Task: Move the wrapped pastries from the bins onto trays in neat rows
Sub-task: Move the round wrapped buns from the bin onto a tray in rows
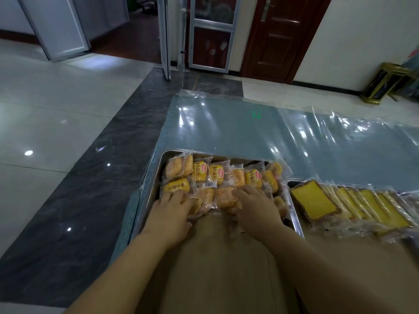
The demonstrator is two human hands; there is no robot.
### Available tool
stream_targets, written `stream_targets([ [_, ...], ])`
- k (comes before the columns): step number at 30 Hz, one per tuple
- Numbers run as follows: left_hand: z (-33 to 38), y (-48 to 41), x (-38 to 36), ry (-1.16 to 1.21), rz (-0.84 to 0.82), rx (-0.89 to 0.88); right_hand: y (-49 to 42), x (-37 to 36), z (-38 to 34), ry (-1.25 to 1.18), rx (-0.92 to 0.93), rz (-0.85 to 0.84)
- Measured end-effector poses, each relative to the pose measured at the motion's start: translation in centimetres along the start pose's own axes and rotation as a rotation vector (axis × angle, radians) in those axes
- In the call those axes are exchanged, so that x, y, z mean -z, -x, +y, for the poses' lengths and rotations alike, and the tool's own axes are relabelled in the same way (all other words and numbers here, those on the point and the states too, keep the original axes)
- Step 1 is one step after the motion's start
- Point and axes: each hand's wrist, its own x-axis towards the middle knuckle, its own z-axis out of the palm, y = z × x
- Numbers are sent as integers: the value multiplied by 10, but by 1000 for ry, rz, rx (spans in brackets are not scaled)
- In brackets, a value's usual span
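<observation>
A: Where are the pastries?
B: The wrapped pastries (pixel 217 175) are in the steel tray (pixel 158 177), two rows at its far end.
A: Step?
B: Tidying rows, I'd say. My left hand (pixel 172 207) and right hand (pixel 256 205) lie flat on the near row, fingers fairly straight, nothing pinched. Next I need gentle nudges to square the packets.
A: Axis?
B: Far row runs lengthwise away from me; the near-left packet lies crosswise. Cake slices (pixel 313 198) are to the right.
</observation>
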Motion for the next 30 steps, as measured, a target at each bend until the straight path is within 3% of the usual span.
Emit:
stream_targets([
  [4,21,20,20,22,21,9,35,21,12,-10,38,78],
  [9,75,44,39,15,46,-11,90,55,45,4,42,60],
  [20,298,114,46,51,159,-155,262,113,184,37,28,109],
  [30,469,133,33,-4,77,-298,377,156,320,71,-170,-85],
])
